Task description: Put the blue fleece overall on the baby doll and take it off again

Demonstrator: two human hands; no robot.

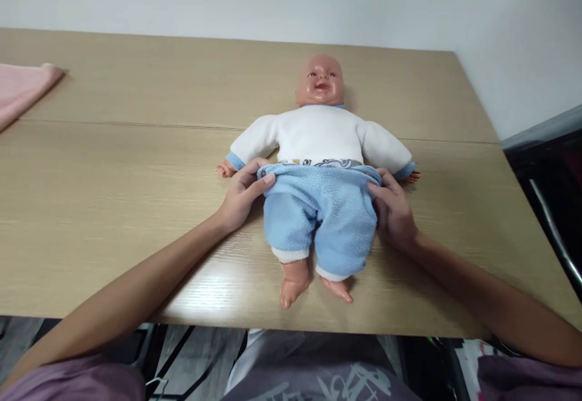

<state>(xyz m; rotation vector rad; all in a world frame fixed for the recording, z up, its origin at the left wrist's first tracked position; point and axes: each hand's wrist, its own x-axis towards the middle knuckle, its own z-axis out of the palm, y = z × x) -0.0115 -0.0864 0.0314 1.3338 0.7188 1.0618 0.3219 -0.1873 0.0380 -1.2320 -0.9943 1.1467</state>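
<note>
Purple sleeves (86, 380) nearest; doll (321, 131) pants (318, 195) fuzzy, lt. blue (wht. cuffs (290, 255)).

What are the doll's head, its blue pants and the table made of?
The doll's head looks like smooth plastic or vinyl: light shines off it. The blue pants look like soft, matte fleece: their surface is nubbly. The table seems wood or wood-look laminate, slightly shiny: pale grain and glare show.

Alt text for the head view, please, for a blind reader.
Bare left hand and right hand hold the waistband of fuzzy blue trousers on a bald plastic-headed doll in a white fabric top, faceup on a pale wooden table; pink cloth lies far left.
</note>
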